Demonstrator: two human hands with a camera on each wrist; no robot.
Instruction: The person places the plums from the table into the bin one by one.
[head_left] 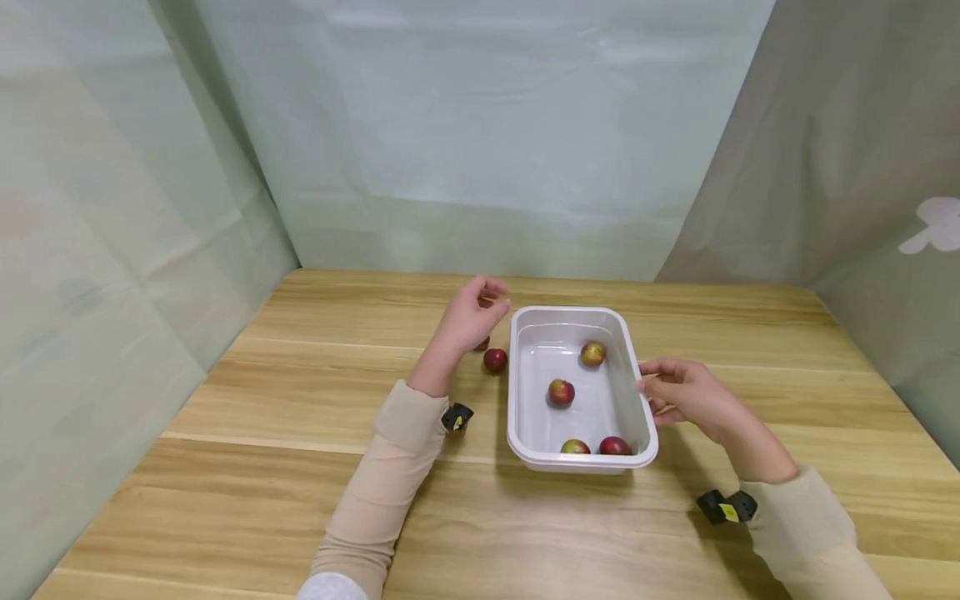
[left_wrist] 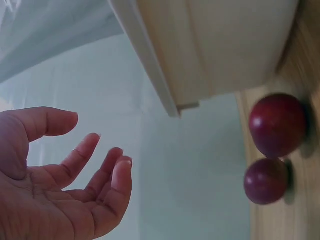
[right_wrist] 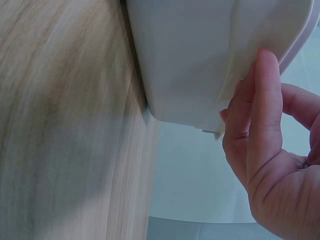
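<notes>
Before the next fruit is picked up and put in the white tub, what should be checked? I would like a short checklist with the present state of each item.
1. Left hand holds nothing: ok, fingers loosely curled in the left wrist view.
2. Fruits outside the tub within its reach: ok, red fruit and a second one lie on the table beside it.
3. White tub steadied: ok, right hand touches its right wall.
4. Room in the tub: ok, four fruits, bare floor between them.
5. Firmness of the right hand's hold: cannot tell.

head view downward, wrist views close, sharing tray
</notes>
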